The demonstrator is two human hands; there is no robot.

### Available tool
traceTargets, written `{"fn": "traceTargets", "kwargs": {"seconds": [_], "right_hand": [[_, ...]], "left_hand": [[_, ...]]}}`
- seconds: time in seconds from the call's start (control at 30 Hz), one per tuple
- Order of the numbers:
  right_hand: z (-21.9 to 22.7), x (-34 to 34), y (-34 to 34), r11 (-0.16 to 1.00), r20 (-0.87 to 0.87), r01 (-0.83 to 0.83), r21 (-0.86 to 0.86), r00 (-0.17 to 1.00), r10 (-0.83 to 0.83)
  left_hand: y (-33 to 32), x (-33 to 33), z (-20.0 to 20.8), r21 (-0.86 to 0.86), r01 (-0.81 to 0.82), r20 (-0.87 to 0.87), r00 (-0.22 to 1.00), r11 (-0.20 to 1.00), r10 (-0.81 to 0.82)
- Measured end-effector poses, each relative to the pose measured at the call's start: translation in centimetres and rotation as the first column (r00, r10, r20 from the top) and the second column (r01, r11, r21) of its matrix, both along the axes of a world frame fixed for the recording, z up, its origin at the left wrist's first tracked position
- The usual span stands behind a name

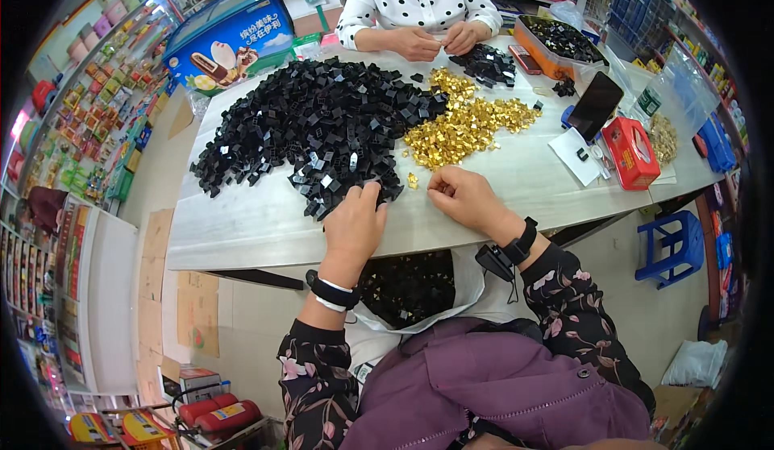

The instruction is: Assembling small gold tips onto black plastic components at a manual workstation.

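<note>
A large heap of small black plastic pieces (314, 120) covers the left and middle of the table (234, 228). Touching its near edge is my left hand (355, 223), fingers bent down and closed among the pieces; what they grip is hidden. To the right of that heap lies a pile of small shiny gold metal pieces (455, 132). Just in front of it my right hand (466, 196) rests low over the table, thumb and fingers pinched together, and I cannot make out what is between them. A few gold bits (413, 181) lie loose between my hands.
Across the table, a person's hands (439, 43) work beside a smaller black pile (485, 65). An orange tub (556, 59), a propped phone (595, 105) and a red tin (630, 153) stand right. Below the edge, a white sack (463, 285) holds black pieces. A blue stool (671, 247) stands right.
</note>
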State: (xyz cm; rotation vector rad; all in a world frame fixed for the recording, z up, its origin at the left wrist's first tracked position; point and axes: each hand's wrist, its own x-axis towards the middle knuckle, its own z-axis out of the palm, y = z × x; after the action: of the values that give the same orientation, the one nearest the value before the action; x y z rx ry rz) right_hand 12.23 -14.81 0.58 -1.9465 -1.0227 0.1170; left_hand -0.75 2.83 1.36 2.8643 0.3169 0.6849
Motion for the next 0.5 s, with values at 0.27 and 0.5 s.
{"fn": "traceTargets", "kwargs": {"seconds": [0.27,0.5], "right_hand": [[0.15,-0.04,0.16,1.000,0.044,-0.004,0.005,0.999,0.003],[0.12,0.05,-0.41,0.991,-0.088,-0.033,0.131,0.995,0.044]], "left_hand": [[-0.10,0.20,-0.05,-0.009,-0.022,0.048,0.999,1.000,0.022],[-0.57,-0.42,0.55,-0.263,0.106,0.220,0.974,0.959,-0.048]]}}
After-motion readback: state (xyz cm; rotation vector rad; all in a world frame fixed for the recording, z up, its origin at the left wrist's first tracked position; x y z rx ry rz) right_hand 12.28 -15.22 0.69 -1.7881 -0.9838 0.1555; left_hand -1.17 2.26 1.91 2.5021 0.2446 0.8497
